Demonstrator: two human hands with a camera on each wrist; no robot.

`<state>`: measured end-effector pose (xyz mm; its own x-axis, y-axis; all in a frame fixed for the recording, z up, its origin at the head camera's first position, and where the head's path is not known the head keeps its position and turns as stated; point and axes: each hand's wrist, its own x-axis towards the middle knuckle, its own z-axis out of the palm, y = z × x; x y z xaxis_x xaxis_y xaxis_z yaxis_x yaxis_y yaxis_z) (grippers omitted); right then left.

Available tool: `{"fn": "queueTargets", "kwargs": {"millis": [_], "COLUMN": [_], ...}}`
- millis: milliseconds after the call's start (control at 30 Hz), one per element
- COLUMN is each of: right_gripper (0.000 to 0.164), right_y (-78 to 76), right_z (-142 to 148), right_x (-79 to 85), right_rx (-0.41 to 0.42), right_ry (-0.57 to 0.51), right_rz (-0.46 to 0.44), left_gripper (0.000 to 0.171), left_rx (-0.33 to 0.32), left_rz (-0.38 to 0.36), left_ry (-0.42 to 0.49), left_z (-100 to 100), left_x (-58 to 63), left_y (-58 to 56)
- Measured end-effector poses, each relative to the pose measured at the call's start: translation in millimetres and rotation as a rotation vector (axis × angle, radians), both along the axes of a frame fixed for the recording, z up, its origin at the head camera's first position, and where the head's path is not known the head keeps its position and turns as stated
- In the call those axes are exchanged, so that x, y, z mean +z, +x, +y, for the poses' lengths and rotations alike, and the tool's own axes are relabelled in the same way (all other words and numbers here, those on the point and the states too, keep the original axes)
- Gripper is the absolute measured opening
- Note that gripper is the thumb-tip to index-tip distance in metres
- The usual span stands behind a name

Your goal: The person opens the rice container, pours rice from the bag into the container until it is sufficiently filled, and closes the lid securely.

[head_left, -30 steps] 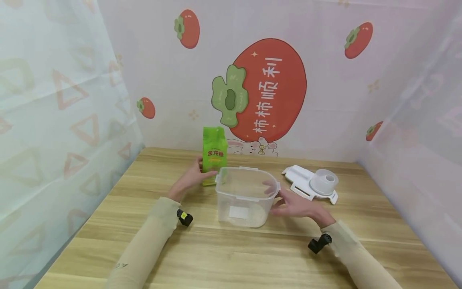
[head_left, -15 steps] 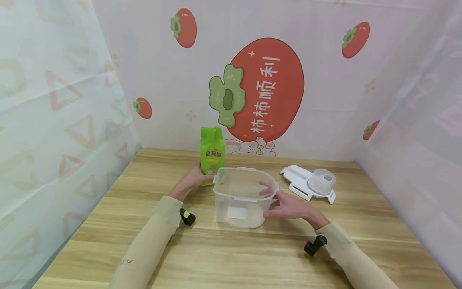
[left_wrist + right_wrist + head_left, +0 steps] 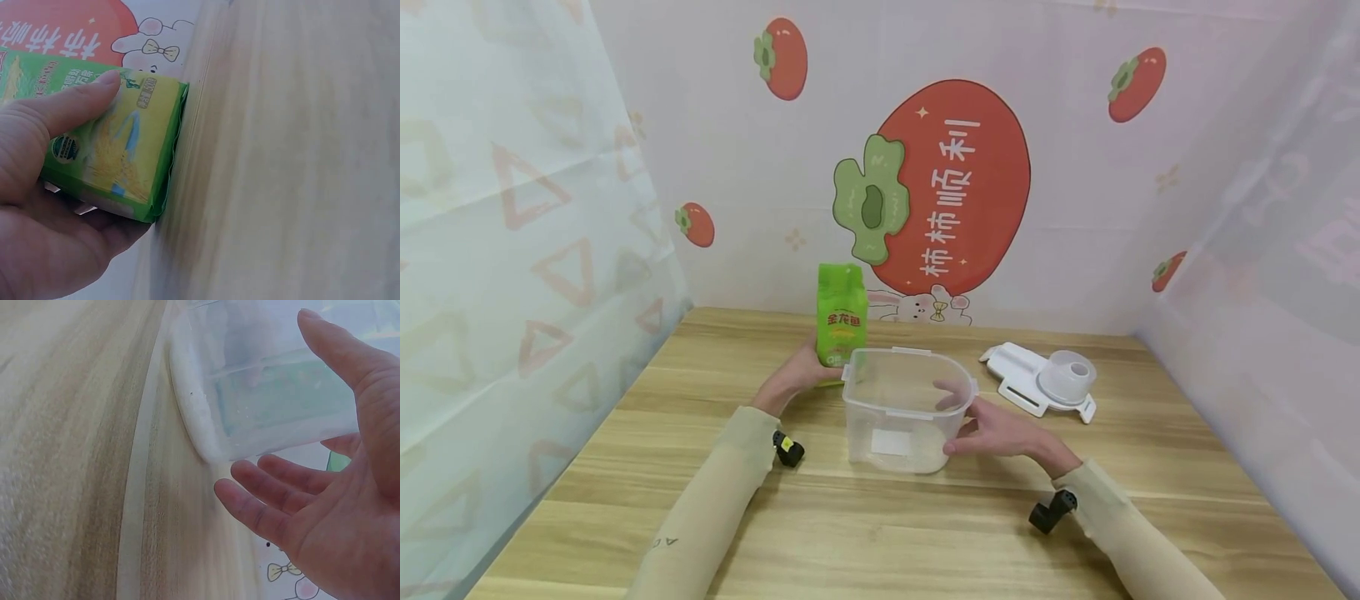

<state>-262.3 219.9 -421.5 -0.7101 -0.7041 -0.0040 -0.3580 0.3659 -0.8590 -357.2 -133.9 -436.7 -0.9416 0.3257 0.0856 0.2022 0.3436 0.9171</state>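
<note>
A green bag [image 3: 841, 315] with wheat ears printed on it stands upright at the back of the table. My left hand [image 3: 801, 369] grips its lower part, with the thumb across one face, as the left wrist view shows [image 3: 56, 119]. In front and to the right stands a clear plastic container [image 3: 891, 408], lidless, with a layer of white contents at the bottom. My right hand [image 3: 996, 427] holds its right side, thumb at the front and fingers behind. In the right wrist view the fingers [image 3: 250, 506] are spread and gently bent; how firmly they touch is unclear.
A white lid [image 3: 1018, 367] with side clips lies at the right rear, with a clear cup [image 3: 1067, 379] on top. Printed cloth walls [image 3: 737, 167] close off the back and sides of the wooden table [image 3: 865, 542].
My right hand has moved left, its thumb now overlapping the container's front. My left hand has come further round the bag. Bag and container stay standing where they were.
</note>
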Motion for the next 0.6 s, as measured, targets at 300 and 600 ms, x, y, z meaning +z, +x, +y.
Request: {"fn": "queueTargets", "kwargs": {"millis": [300,600], "right_gripper": [0.089,0.089], "right_y": [0.9,2.0], "right_z": [-1.8,-1.9], "right_x": [0.6,1.5], "right_rx": [0.007,-0.003], "right_ry": [-0.014,-0.008], "right_rz": [0.008,0.009], "left_gripper": [0.06,0.05], "left_rx": [-0.001,-0.039], "left_rz": [-0.077,-0.029], "left_ry": [-0.005,-0.003], "left_z": [-1.3,-0.5], "left_x": [1.5,-4.7], "left_y": [-4.8,-12.0]}}
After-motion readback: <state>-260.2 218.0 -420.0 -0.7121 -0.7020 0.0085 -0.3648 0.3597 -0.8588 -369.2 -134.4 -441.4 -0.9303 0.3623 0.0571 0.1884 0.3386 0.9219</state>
